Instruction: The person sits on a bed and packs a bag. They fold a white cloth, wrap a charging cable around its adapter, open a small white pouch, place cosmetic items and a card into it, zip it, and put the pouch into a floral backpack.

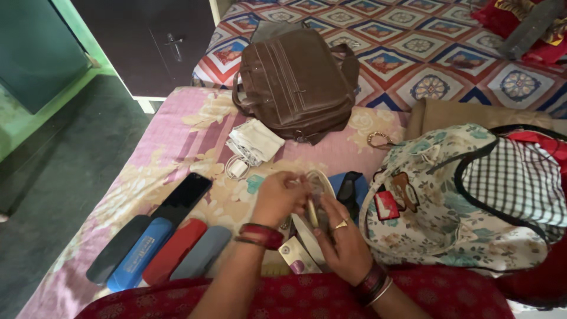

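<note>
Bed: a bed [177,136] under a pink floral sheet carried everything, with a geometric patterned quilt [425,53] lying beyond it.
Floral backpack: a floral backpack [437,201] with a checked panel lay open-mouthed just to the right of the right hand.
Brown bag: a brown leather satchel [295,82] sat well beyond both hands, towards the quilt.
Cases: four long cases, dark [118,249], blue [142,254], red [175,251] and grey [202,253], lay side by side to the left of the left forearm, with a black phone [184,198] just above them.
Cloth and cable: a folded white cloth [255,142] and a white charger with cable [237,168] lay between the satchel and the hands.
Left hand: the left hand [277,198] was curled shut, its fingers gripping the upper rim of a clear plastic pouch [319,183].
Right hand: the right hand [342,239], a ring on one finger, had thumb and fingers pinched together on a slim gold tube [311,212].
Key relation: the tube stood nearly upright between the two hands, its long axis running away from the person, its top at the pouch's mouth; the right hand was the nearer and carried it, while the left steadied the pouch.
Small carton: a small white and purple carton [295,255] lay just below the hands, near the lap.
</note>
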